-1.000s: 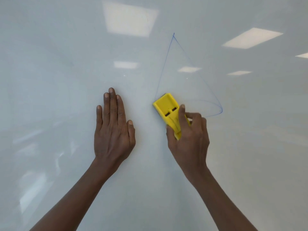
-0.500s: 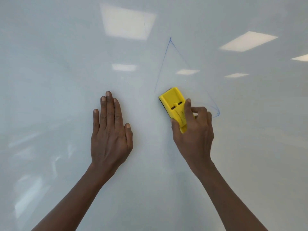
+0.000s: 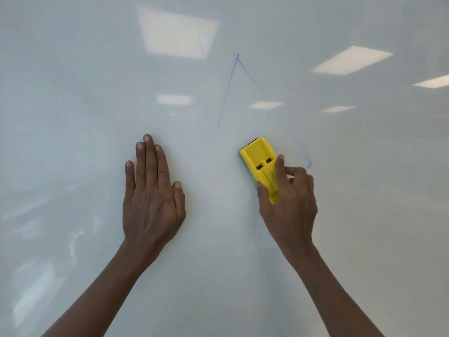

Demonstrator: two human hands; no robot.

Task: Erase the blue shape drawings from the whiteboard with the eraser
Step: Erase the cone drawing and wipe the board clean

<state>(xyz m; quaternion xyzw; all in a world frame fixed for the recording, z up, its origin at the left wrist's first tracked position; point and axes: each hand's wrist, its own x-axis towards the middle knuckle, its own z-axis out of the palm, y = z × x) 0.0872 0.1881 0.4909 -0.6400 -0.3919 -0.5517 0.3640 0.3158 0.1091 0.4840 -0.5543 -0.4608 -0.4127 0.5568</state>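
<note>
One glossy whiteboard point(image 3: 73, 69) fills the whole view. Its surface carries pale reflections of ceiling light panels point(image 3: 177, 32); six can be counted, the largest at upper centre.

Two bare forearms enter from the lower edge, one hand each. The left hand point(image 3: 151, 198) lies flat, palm to the board, its fingers point(image 3: 148, 156) straight and pressed together, thumb alongside. The right hand point(image 3: 289, 203) clasps one eraser point(image 3: 261, 160), forefinger laid along the top and thumb against the near side, the remaining fingers curled on the far side.

The eraser is a bright yellow plastic block with a dark pad visible at its upper edge and two dark slots in its back. It sits against the board, tilted up and to the left, right of centre.

One blue drawing point(image 3: 233, 79) is present, incomplete: two thin lines meeting at a peak above the eraser, the right line fading downward, and a short curved fragment point(image 3: 308, 162) just beside the right hand's knuckles.
</note>
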